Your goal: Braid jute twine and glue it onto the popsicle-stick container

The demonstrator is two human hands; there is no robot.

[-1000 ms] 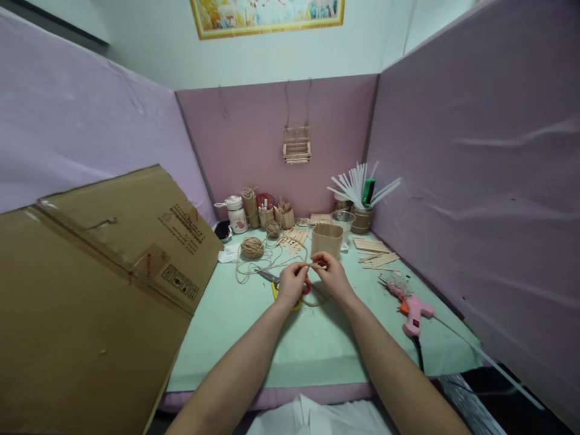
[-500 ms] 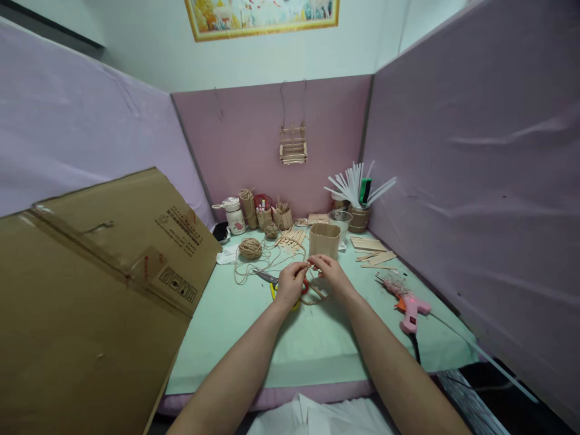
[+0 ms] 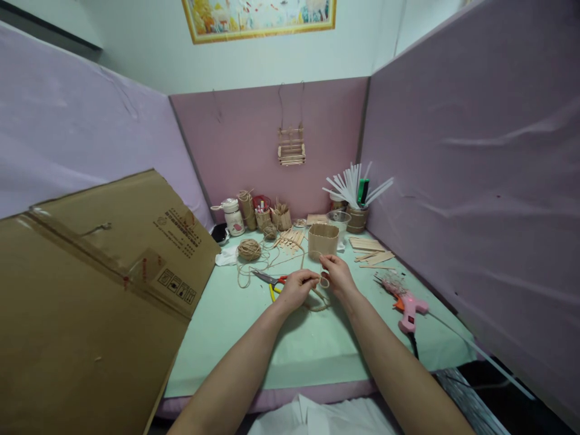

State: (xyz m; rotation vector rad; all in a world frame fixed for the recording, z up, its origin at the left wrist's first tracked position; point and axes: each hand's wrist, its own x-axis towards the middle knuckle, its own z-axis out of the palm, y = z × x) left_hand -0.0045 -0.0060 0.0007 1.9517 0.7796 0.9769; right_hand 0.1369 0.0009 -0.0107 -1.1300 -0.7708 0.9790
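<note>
- Twine (image 3: 324,283): looped between the hands, above the desk (image 3: 317,356), in front of the box (image 3: 322,237).
- Left hand (image 3: 296,289): fingers pinched together on the twine.
- Right hand (image 3: 339,278): fingers curled, tips apparently gripping the twine.
- Risk: loop may slip if either pinch slackens.
- Risk: slack may snag the nearby scissors (image 3: 272,280) if pulled.

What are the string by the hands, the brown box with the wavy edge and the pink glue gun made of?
String: maybe jute; tan, dull and thin like plant fibre.
Brown box: perhaps wooden sticks or cardboard; matt, with a scalloped rim.
Glue gun: probably hard plastic; the body is evenly pink and smooth-looking.
</note>
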